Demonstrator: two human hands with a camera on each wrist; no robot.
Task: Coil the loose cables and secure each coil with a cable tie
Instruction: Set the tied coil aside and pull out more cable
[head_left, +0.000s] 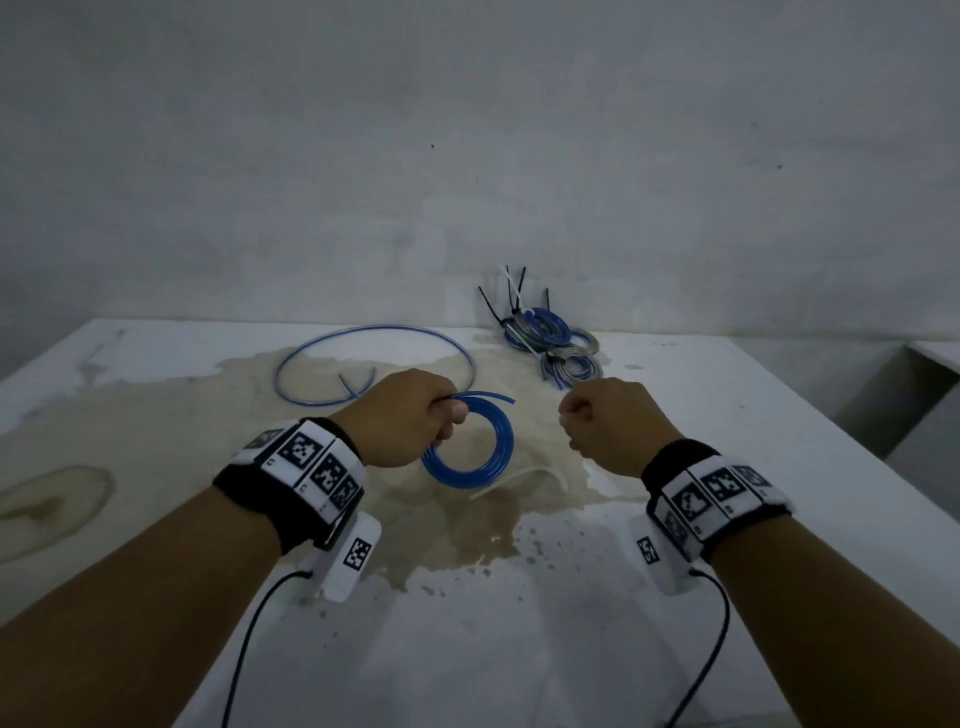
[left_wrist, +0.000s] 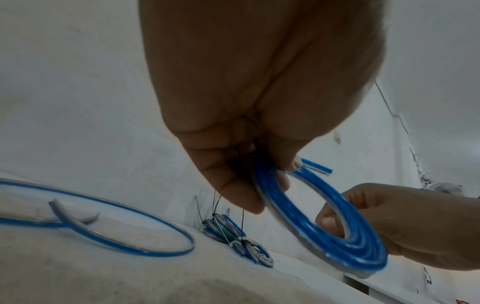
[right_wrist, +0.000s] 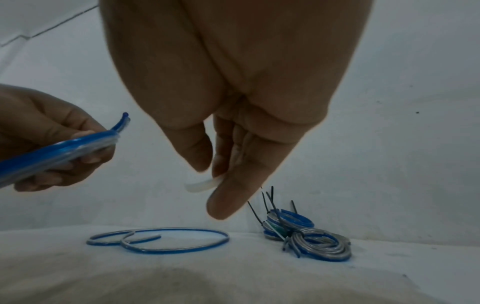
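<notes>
My left hand (head_left: 452, 415) (left_wrist: 272, 181) grips a small coil of blue cable (head_left: 467, 441) (left_wrist: 363, 253) (right_wrist: 52, 152) by its top, above the table. The coil's two cut ends stick out past the thumb. My right hand (head_left: 571, 421) (right_wrist: 215, 181) is curled just right of the coil, apart from it, and pinches a white cable tie (right_wrist: 202, 186) (head_left: 519, 475) between thumb and fingers. A loose blue cable (head_left: 374, 327) (left_wrist: 155, 253) (right_wrist: 182, 250) lies in one wide loop on the table behind my left hand.
A pile of coils bound with black and white ties (head_left: 550, 338) (left_wrist: 233, 232) (right_wrist: 311, 240) sits at the table's back edge against the wall. The white table (head_left: 675, 571) is stained brown in the middle. A lower ledge (head_left: 924, 389) lies to the right.
</notes>
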